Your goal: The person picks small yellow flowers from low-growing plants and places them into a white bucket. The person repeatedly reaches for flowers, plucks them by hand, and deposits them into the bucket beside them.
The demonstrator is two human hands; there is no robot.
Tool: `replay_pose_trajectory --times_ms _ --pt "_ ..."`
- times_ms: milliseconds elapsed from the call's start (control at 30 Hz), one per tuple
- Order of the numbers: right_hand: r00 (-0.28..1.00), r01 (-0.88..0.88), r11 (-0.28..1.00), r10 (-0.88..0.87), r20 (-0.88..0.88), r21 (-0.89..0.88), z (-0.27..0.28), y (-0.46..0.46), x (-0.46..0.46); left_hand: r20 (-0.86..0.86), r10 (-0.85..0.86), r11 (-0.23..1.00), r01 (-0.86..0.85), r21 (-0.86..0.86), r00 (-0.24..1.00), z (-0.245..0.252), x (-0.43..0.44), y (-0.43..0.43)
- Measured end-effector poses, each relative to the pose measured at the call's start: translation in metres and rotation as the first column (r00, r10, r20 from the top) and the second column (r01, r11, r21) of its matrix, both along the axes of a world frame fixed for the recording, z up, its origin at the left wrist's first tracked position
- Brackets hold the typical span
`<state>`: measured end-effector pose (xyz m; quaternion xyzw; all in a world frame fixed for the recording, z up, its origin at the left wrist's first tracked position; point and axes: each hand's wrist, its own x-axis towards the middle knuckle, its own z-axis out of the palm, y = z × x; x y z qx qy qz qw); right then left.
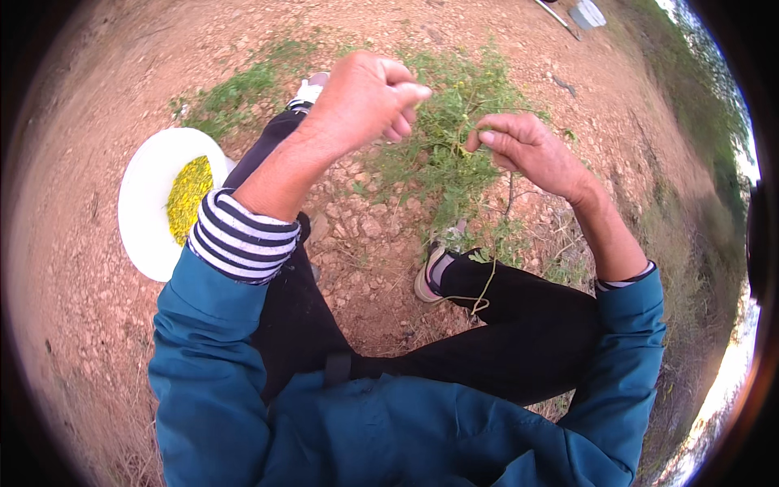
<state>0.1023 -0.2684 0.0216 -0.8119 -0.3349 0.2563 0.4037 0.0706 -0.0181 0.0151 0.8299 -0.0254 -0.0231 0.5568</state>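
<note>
Both hands are raised over a heap of cut green plants (465, 140) with small yellow flowers, lying on stony soil. My left hand (371, 100) is above the left side of the heap, fingers curled with thumb and forefinger together; whether something small is between them cannot be told. My right hand (523, 146) pinches a thin green plant stem (485, 129) at the heap's right side. Beside my left leg stands a white plastic bucket (141, 207), tilted in this view, with many yellow flower heads (190, 198) inside.
More green plants (240, 94) lie by my left shoe (309, 91). A loose stem (492, 277) hangs across my right trouser leg near my right shoe (430, 274). Farther off are a white container (587, 14) and a pale stick or pole (558, 20). Dry grass and shrubs line the right edge.
</note>
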Motion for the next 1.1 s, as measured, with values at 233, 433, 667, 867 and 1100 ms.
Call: replay_pose_trajectory --times_ms 233,433,667,867,1100 --pt "0.965 0.262 0.965 -0.262 0.022 -0.008 0.018 -0.023 0.0 0.332 0.241 0.901 -0.337 0.274 0.912 0.007 -0.051 0.148" --pt "0.968 0.246 0.928 -0.248 -0.028 0.279 0.045 -0.033 -0.002 0.313 0.067 0.24 -0.32 0.916 0.947 0.002 -0.121 0.25" --pt "0.995 0.102 0.753 -0.068 -0.077 0.65 0.099 -0.007 -0.018 0.368 -0.464 0.814 0.225 0.535 0.806 0.013 -0.055 0.024" --pt "0.967 0.097 0.549 0.145 -0.209 0.83 0.114 -0.01 -0.01 0.054 -0.614 0.788 0.609 0.085 0.787 -0.007 -0.023 -0.073" --pt "0.852 0.137 0.972 -0.016 0.524 -0.193 0.064 -0.021 -0.002 -0.042 -0.487 0.873 0.487 -0.004 0.872 -0.027 0.006 -0.043"
